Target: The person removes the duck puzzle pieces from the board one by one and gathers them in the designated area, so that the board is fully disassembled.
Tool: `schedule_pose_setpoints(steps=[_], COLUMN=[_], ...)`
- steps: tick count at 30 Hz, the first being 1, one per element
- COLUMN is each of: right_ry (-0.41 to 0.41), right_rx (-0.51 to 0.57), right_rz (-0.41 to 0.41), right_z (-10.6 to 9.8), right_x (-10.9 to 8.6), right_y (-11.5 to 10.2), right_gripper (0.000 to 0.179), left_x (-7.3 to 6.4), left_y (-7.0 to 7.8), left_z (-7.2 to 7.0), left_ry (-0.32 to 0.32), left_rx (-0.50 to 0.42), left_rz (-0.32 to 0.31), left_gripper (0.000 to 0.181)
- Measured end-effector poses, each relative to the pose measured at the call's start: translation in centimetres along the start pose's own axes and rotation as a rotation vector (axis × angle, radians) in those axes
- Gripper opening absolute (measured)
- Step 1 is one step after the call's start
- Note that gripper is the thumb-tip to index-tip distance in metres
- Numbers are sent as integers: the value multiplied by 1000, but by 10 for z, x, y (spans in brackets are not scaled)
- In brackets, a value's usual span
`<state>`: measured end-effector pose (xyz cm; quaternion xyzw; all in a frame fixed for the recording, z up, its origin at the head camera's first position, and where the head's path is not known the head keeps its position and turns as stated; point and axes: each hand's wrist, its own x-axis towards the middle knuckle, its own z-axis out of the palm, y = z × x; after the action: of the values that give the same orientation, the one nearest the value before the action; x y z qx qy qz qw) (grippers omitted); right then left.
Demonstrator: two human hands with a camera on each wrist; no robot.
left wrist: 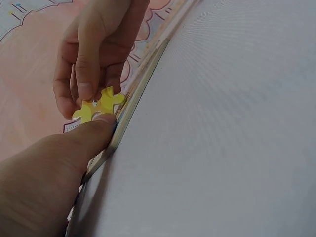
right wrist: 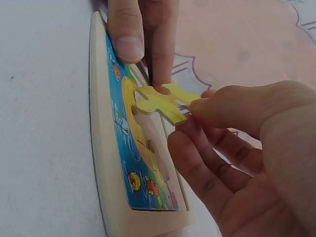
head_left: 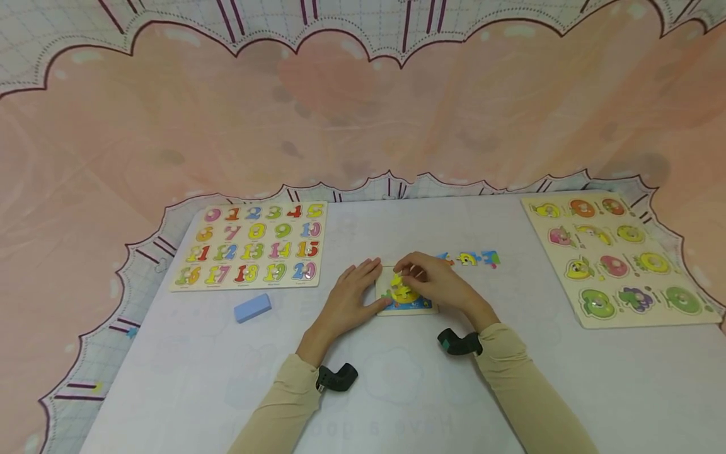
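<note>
A yellow jigsaw piece (right wrist: 163, 101) is pinched between the thumb and fingers of my right hand (head_left: 433, 277), tilted just over a small wooden puzzle board (head_left: 383, 280). Blue water with small sea animals fills the board's near strip, and a yellow shape rises above it. My left hand (head_left: 348, 296) lies along the board's left side, fingers straight. Its thumb (right wrist: 129, 47) rests on the picture's lower left part. In the left wrist view the yellow piece (left wrist: 101, 104) shows beyond that thumb.
Several loose jigsaw pieces (head_left: 468, 258) lie behind my right hand. A number board (head_left: 322, 252) stands at the back left, with a blue block (head_left: 253, 308) in front of it. A fruit board (head_left: 573, 302) lies on the right of the white table (head_left: 386, 403).
</note>
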<state>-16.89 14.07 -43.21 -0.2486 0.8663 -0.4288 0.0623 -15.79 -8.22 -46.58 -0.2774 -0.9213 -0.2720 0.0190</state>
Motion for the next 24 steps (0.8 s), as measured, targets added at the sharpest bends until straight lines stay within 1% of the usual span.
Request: schedule_pose_setpoints(steps=[3, 9, 13, 16, 20, 24], right_ry=[25, 107, 130, 146, 168, 185], right_rx=[22, 49, 62, 72, 54, 17], right_rz=[18, 74, 114, 128, 136, 137], right_z=[-1, -7, -12, -15, -18, -21], right_x=[-1, -4, -6, -8, -11, -15], right_y=[2, 7, 11, 14, 17, 20], right_gripper=[18, 18, 20, 19, 20, 21], left_x=[0, 0, 0, 0, 1, 0], left_y=[-1, -2, -1, -1, -1, -2], left_z=[1, 1, 1, 1, 1, -1], left_ry=[7, 9, 8, 7, 4, -5], left_rx=[0, 5, 7, 5, 11, 26], left_rz=[6, 9, 4, 9, 16, 9], left_gripper=[70, 70, 71, 71, 71, 71])
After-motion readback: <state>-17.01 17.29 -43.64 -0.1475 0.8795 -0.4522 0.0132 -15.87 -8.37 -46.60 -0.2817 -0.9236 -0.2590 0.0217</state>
